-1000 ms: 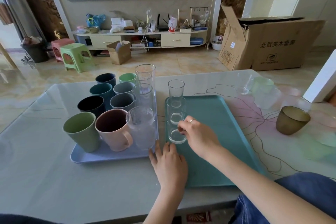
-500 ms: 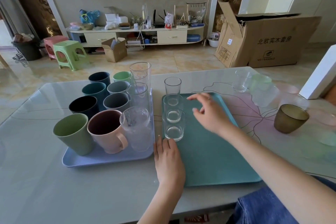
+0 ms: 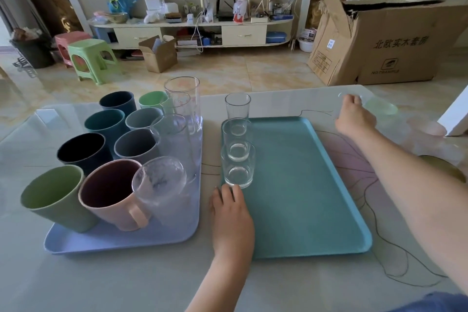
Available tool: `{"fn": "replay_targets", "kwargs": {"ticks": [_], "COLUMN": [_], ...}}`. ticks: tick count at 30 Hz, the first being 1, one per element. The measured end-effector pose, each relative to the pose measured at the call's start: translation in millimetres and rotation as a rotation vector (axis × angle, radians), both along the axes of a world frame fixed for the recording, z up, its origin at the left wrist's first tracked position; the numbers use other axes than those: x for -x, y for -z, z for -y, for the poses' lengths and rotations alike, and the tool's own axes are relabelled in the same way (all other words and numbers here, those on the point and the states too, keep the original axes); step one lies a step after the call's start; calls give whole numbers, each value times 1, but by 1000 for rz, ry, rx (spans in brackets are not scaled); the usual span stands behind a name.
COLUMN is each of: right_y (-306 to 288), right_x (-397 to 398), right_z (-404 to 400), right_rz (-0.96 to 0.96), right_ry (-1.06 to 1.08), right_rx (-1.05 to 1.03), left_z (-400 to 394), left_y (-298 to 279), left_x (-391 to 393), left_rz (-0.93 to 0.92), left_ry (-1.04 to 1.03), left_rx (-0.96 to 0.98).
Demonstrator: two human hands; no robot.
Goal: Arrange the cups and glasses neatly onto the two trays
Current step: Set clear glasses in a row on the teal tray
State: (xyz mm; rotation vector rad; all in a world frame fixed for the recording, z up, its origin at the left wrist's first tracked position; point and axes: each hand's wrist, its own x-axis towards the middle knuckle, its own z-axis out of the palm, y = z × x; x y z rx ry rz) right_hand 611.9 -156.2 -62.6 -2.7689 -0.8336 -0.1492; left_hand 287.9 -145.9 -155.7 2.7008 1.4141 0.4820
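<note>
A lavender tray (image 3: 121, 243) on the left holds several coloured cups, a pink mug (image 3: 109, 195) and tall clear glasses (image 3: 182, 106). To its right, a teal tray (image 3: 304, 197) carries three small clear glasses in a column along its left side: (image 3: 237, 109), (image 3: 237, 139), (image 3: 238, 167). My left hand (image 3: 231, 213) lies flat on the teal tray's near-left edge, fingertips by the nearest glass. My right hand (image 3: 354, 116) is stretched to the far right of the table, fingers curled round a small clear glass (image 3: 342, 96), mostly hidden by the hand.
A pale green translucent cup (image 3: 379, 109) stands right next to my right hand, and a pinkish one (image 3: 430, 129) sits further right. A brown cup (image 3: 445, 167) shows partly behind my right forearm. A large cardboard box (image 3: 392, 43) stands on the floor beyond the table.
My right hand left the nearest small glass on the teal tray and moved far right across the table to the clear glass there. The left hand stayed put.
</note>
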Motion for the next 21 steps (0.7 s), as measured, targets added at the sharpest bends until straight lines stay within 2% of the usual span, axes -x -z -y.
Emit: {"fn": "replay_targets", "kwargs": {"ticks": [4,12,17,21], "right_y": [8,22,11,4], "right_x": [-25,-41,-21,29], "right_z": [-21,-33,-21,3], "right_rz": [-39,35,21,57], "right_ry": [38,107,24,-112], "right_rx": [80,-101,-210,-323], "left_z": [-4,-2,-1,0], "left_y": [-2,2,0,-1], "left_x": [-2,-4,-4,-2], "left_rz": [-7,42,9,-10], "left_ry": [11,1,-18,-25], "left_rx": [-58,-133,-95,-20]}}
